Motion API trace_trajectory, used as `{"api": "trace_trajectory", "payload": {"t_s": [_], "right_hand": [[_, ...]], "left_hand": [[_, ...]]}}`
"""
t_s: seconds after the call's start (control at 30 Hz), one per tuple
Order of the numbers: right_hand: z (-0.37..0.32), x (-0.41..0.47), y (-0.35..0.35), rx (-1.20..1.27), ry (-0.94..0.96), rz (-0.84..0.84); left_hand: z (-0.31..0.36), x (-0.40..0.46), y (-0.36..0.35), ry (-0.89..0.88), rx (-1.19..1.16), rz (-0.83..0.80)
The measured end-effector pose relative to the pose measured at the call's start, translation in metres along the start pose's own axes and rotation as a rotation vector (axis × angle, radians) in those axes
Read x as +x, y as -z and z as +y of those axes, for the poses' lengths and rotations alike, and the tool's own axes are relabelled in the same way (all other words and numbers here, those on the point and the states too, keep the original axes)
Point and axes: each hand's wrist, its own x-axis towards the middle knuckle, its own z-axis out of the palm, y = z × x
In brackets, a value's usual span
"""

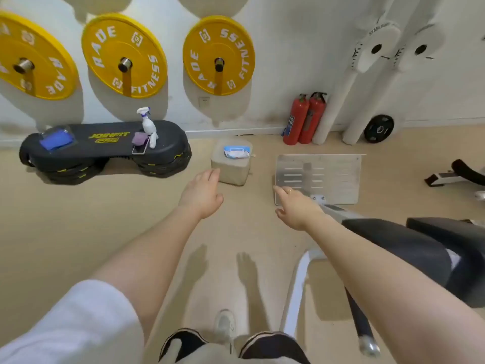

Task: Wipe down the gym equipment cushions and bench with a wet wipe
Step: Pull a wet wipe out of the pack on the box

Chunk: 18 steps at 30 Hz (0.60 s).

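Observation:
A blue-and-white pack of wet wipes (235, 151) lies on top of a beige block (231, 172) on the floor near the wall. My left hand (201, 195) reaches forward with relaxed fingers, its fingertips just short of the block's left edge, holding nothing. My right hand (295, 206) is stretched out empty over the floor, in front of a metal footplate (330, 177). The machine's dark cushions (399, 245) lie at the right, under my right forearm.
A black step platform (105, 145) at the left carries a white spray bottle (149, 126), a purple cloth, a phone and a blue cloth. Yellow weight plates (218, 55) hang on the wall. Two red fire extinguishers (304, 119) stand by white posts. My feet are at the bottom.

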Motion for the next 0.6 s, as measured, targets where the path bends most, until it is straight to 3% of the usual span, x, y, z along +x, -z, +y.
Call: {"api": "trace_trajectory", "payload": {"t_s": [0.3,0.6], "right_hand": [[0.021,0.164,0.046,-0.032,0.012,-0.065],[0.091,0.405,0.092,-0.006,0.008,-0.165]], "left_hand": [[-0.052,0.142,0.018,0.013,0.001,-0.062],[-0.097,0.371,0.021,0.097,-0.069,-0.117]]}}
